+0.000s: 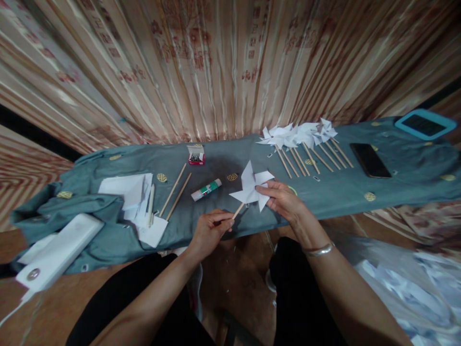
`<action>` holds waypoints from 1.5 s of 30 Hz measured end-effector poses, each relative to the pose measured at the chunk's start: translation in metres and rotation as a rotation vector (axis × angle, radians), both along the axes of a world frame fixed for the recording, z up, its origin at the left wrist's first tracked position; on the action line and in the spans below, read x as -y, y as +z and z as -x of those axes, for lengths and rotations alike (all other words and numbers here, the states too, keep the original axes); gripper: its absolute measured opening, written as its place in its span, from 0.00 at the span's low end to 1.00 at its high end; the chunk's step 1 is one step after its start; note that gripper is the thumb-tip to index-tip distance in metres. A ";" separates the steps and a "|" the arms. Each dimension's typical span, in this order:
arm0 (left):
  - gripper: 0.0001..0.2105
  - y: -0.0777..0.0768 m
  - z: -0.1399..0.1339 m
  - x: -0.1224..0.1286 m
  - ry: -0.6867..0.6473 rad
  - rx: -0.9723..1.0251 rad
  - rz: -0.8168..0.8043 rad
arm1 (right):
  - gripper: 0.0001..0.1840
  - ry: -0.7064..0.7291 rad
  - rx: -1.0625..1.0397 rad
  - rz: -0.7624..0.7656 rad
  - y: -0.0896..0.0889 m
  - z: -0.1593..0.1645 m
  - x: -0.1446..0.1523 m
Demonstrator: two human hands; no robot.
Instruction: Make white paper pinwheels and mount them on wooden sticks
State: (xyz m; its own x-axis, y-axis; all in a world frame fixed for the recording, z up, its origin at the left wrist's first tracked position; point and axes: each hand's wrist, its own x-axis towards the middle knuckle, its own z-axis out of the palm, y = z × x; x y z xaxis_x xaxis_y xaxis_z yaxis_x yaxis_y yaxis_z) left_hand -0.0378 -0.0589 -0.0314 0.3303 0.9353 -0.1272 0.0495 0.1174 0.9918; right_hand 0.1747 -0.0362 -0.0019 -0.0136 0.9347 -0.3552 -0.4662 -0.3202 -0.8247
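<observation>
A white paper pinwheel (248, 190) on a thin wooden stick (238, 210) is held up over the cloth between my hands. My left hand (212, 229) pinches the stick low down, just beneath the paper blades. With thumb and fingers, my right hand (283, 198) grips the pinwheel at its middle and right blade. A glue stick (206, 190) lies on the cloth to the left of the pinwheel. Behind it stands a small open red-and-white box (196, 156) of tiny metal pieces. Two loose wooden sticks (173, 190) rest farther left.
Finished pinwheels (297, 134) lie in a row at the back right, beside a black phone (370, 160) and a blue-framed tablet (425, 124). White paper sheets (126, 190) and a white power strip-like device (59, 252) are at left. A plastic bag (403, 288) sits at lower right.
</observation>
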 end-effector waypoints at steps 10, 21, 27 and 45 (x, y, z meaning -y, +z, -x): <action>0.07 0.004 -0.002 0.001 0.008 -0.045 -0.014 | 0.17 -0.017 -0.012 -0.006 -0.002 0.002 -0.001; 0.06 0.008 -0.004 0.002 0.037 -0.026 0.016 | 0.16 -0.040 -0.010 0.001 -0.001 0.008 -0.004; 0.06 0.010 -0.006 0.002 0.035 -0.019 0.046 | 0.17 -0.064 -0.013 0.004 0.000 0.010 -0.004; 0.09 0.011 -0.009 0.003 0.076 0.014 0.245 | 0.13 -0.121 -0.038 -0.014 -0.001 0.004 -0.009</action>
